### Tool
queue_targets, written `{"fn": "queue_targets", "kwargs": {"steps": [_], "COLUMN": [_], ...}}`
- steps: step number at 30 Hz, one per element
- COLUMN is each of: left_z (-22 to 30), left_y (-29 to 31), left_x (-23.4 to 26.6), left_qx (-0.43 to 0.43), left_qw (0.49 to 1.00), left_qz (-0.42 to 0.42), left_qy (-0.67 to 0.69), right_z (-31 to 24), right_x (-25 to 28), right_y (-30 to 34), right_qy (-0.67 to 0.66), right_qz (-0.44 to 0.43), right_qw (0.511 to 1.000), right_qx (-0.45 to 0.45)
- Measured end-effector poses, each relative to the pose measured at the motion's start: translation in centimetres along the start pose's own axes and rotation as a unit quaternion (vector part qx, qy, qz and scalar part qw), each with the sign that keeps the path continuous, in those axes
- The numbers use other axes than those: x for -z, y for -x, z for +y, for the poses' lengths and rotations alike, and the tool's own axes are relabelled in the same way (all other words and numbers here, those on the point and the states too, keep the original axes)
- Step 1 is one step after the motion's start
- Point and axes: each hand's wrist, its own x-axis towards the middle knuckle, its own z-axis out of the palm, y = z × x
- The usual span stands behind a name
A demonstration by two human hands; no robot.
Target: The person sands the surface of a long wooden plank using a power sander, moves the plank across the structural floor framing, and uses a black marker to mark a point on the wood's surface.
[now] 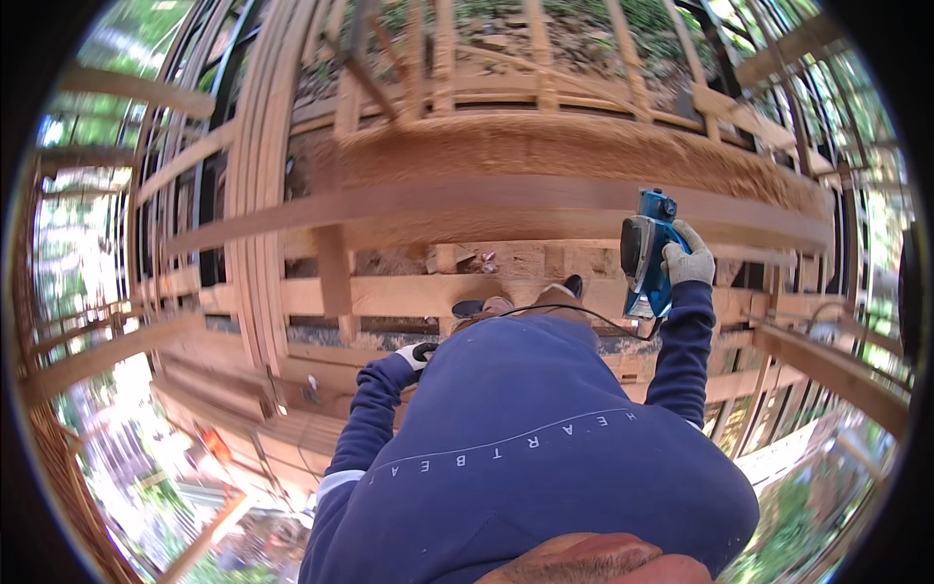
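My right hand, in a light work glove, is wrapped round the handle of a blue electric hand planer. The planer is held up at the right, over the right part of a long planed wooden board. From its near end a dark cord runs left across the front of my body. Down beside my left hip is my left hand, in a light glove with a dark palm or fingertip area. Its fingers are partly hidden and blurred, so what it touches is unclear.
A thick layer of wood shavings lies behind the board. Long planks cross it at the left. Timber beams stick out at the right. Below, my shoes stand among crossbeams. Slatted framing rises at the far side.
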Motion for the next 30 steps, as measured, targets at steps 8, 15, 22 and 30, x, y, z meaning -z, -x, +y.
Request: {"fn": "queue_targets", "kwargs": {"steps": [8, 15, 22, 30], "left_z": [20.3, 32.4, 49.3, 53.8], "left_y": [-17.3, -30.9, -40.6, -46.5], "left_x": [-8.8, -18.9, -26.7, -31.3], "left_qx": [-0.201, -0.375, -0.34, -0.078], "left_qw": [0.903, 0.801, 0.703, 0.756], "left_qz": [-0.015, 0.118, 0.228, 0.23], "left_qy": [-0.378, -0.452, -0.582, -0.608], "right_z": [11.7, 19.4, 18.9, 21.2], "right_x": [20.4, 31.9, 36.8, 45.0], "right_y": [3.4, 11.6, 17.5, 10.8], "right_qy": [-0.078, -0.082, -0.16, -0.188], "right_qz": [0.13, 0.333, 0.46, 0.489], "right_qw": [0.985, 0.935, 0.865, 0.845], "right_qx": [-0.079, -0.093, -0.124, -0.112]}}
